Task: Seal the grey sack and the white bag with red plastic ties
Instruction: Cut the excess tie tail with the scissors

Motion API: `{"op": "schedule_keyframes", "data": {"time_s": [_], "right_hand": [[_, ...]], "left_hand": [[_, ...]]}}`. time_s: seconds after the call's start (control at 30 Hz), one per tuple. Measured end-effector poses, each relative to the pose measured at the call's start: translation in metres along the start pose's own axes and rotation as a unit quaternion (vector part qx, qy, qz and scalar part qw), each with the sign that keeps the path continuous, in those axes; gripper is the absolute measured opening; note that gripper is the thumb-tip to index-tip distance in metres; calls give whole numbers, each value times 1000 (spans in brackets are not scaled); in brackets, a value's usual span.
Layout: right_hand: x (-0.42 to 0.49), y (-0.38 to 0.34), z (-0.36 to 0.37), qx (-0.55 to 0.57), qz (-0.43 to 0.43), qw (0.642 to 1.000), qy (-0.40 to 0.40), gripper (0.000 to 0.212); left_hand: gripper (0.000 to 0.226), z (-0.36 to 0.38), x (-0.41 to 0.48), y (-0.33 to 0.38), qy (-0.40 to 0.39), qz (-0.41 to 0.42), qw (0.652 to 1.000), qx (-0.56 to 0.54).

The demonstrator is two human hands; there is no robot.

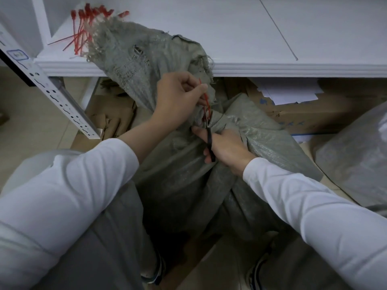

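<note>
The grey woven sack (184,181) stands on the floor between my knees, its neck gathered and its frayed top flopped onto the white shelf. A red plastic tie (206,101) circles the neck. My left hand (178,99) pinches the tie's free tail and holds it upward. My right hand (224,147) grips black-handled scissors (210,141) whose blades point up at the tie by the neck. A pale bag (356,162) sits at the right edge.
Several spare red ties (83,28) lie on the white shelf (230,69) at the back left. Cardboard boxes (303,114) with papers sit under the shelf. A perforated metal upright (62,101) slants at the left.
</note>
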State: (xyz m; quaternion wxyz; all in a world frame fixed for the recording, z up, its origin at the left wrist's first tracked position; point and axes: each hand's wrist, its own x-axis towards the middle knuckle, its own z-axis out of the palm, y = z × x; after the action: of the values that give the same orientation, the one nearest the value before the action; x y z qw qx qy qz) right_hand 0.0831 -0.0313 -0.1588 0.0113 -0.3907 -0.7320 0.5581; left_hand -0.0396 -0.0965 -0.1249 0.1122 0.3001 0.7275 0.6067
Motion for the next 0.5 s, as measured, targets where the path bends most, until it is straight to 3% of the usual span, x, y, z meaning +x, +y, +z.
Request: {"op": "schedule_keyframes", "data": {"time_s": [0.33,0.5], "right_hand": [[-4,9,-6,-43,-19,999,-8,50],[-5,12,-13,-73,-28,997,-15,47]], "left_hand": [[27,1,7,-9,39,-108,993,-34],[20,2,6,-8,11,-106,994,-17]]}}
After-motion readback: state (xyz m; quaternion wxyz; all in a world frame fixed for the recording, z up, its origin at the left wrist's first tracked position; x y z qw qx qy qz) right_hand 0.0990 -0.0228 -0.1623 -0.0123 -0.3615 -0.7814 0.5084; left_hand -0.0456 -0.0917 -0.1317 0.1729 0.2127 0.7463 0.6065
